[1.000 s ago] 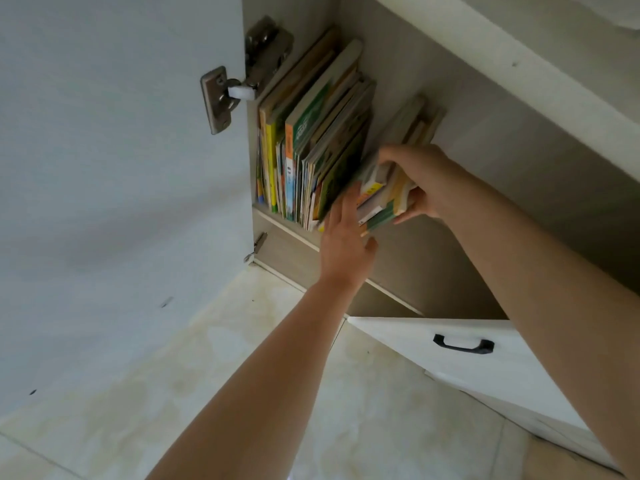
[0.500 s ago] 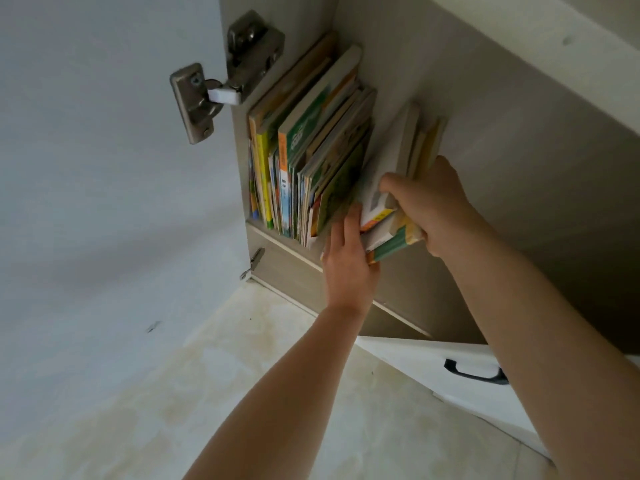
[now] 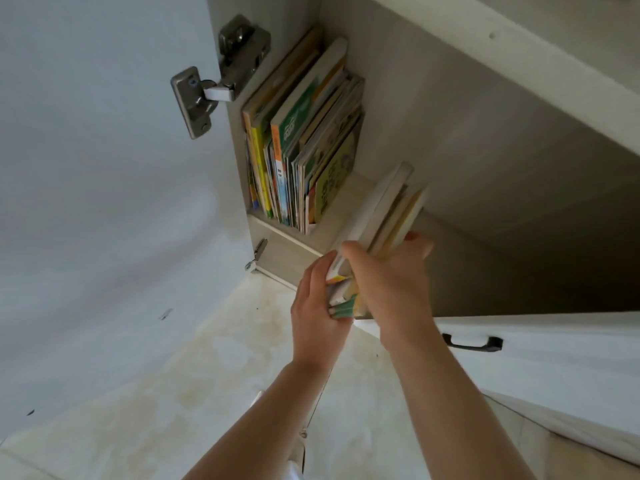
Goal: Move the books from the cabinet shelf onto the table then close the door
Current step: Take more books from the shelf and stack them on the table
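In the head view, both hands held a small bunch of books (image 3: 377,233) just past the shelf (image 3: 277,233) edge. The right hand (image 3: 391,289) had its fingers curled round them, and the left hand (image 3: 317,306) pinched their near end. A bigger row of picture books (image 3: 301,147) still stood on the shelf. The cabinet door (image 3: 104,168) was wide open. No tabletop showed, so most of the job was left.

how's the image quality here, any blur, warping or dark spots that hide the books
Head view: wide-angle warping bows the open door and cabinet edges; the cabinet's right interior falls into shadow; the shelved books are lit and fairly sharp; the bundle of books held by the left hand and right hand is slightly soft, its cover text unreadable.
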`<act>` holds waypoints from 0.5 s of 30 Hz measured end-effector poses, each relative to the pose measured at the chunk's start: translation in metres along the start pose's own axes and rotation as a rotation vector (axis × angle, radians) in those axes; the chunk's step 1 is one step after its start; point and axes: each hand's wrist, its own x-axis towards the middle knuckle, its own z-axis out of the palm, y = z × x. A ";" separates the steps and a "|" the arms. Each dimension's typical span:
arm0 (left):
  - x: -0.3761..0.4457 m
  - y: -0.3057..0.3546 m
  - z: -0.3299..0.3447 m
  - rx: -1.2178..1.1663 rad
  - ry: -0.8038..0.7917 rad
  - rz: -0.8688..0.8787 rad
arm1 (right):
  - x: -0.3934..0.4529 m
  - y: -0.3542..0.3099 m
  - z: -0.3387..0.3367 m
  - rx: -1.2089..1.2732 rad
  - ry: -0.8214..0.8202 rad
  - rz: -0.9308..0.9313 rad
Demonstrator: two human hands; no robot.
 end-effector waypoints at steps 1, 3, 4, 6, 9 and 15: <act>0.001 -0.002 0.000 0.006 0.011 0.010 | -0.002 0.003 0.002 0.041 -0.017 0.005; 0.005 -0.006 -0.004 0.021 -0.004 0.034 | -0.007 0.008 -0.001 0.149 -0.065 0.033; 0.008 -0.009 -0.008 0.022 -0.018 0.047 | -0.007 0.008 -0.006 0.202 -0.111 0.061; 0.015 -0.016 -0.016 0.001 -0.055 0.070 | 0.002 0.014 -0.027 0.348 -0.229 0.114; 0.019 -0.028 -0.028 -0.005 -0.089 0.084 | 0.035 0.033 -0.058 0.349 -0.404 0.107; 0.026 -0.039 -0.039 -0.043 -0.183 0.188 | 0.096 0.042 -0.063 -0.154 -0.506 -0.046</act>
